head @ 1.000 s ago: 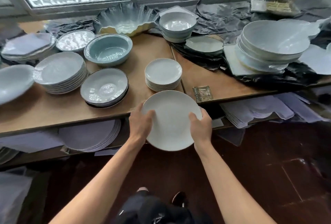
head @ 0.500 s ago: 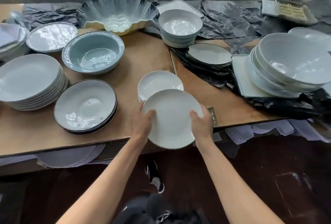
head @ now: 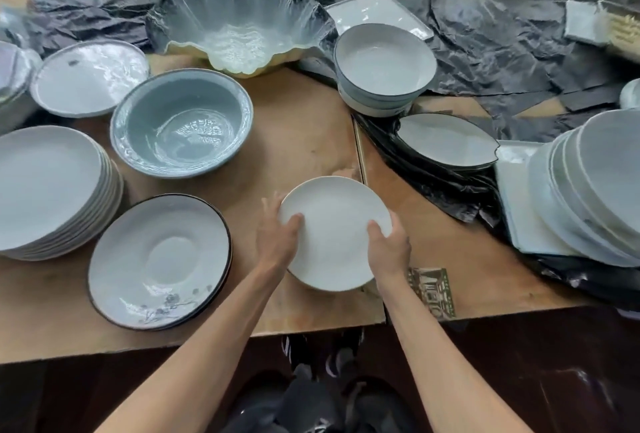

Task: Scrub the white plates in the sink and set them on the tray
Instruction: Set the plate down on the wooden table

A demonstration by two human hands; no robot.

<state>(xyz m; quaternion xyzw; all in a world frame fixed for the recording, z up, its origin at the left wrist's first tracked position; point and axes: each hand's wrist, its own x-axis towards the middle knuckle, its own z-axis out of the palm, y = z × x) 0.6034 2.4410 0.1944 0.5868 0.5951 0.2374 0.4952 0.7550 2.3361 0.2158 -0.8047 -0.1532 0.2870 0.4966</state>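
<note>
Lowered since earlier, white plate [head: 335, 235] is settling onto the stack; left hand [head: 278, 242] and right hand [head: 388, 247] are gripping its rim, releasing next.

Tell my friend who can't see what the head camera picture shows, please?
Two bare hands, left hand and right hand, hold a round white plate by its edges, low over a wooden table. Around it sit a blue-green bowl, a dark-rimmed plate and stacks of pale dishes.
</note>
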